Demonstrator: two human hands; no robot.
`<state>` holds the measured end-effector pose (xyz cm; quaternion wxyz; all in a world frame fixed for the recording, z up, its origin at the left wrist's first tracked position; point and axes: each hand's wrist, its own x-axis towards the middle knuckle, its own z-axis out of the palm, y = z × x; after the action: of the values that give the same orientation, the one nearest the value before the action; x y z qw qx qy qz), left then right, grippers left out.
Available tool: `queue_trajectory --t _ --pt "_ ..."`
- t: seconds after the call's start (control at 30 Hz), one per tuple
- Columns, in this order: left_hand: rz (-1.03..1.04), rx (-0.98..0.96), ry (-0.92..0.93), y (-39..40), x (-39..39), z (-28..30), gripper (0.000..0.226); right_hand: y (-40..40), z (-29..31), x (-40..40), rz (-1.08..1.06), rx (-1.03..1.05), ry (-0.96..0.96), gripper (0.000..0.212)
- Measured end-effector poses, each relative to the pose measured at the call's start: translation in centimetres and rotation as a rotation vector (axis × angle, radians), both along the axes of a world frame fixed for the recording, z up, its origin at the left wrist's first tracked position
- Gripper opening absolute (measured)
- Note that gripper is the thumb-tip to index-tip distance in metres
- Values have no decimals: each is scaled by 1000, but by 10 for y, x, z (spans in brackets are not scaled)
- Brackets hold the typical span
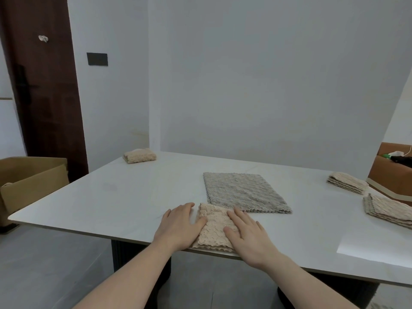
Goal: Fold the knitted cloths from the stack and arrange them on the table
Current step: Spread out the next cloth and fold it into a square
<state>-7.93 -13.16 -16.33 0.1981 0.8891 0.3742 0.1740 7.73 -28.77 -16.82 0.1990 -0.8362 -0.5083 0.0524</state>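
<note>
both hands, left hand (178, 226) and right hand (249, 237), press flat with straight fingers on a folded beige cloth (215, 228) at the worktop's (111, 197) near edge.

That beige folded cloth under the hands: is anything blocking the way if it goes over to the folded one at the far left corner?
Nothing visible does. Both hands lie flat on the beige folded knitted cloth at the near edge. The white tabletop towards the far-left folded beige cloth is bare; the flat grey knitted cloth lies off to the right.
</note>
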Motion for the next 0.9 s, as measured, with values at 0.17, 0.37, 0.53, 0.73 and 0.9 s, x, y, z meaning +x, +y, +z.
queue_trajectory --t 0.17,0.37,0.53,0.73,0.9 --pt "-25 68 45 10 5 -12 64 0 -2 -1 -2 -18 -14 65" --pt "-45 94 56 14 7 -16 60 1 -2 -3 -23 -46 -30 68" --pt "-55 98 55 17 7 -18 59 1 -1 -5 -41 -50 -38 72" --pt "-75 86 55 13 3 -16 54 0 -3 -7 -125 -10 -23 91" --pt "-77 138 64 7 2 -15 47 1 -7 -5 -116 -21 -40 86"
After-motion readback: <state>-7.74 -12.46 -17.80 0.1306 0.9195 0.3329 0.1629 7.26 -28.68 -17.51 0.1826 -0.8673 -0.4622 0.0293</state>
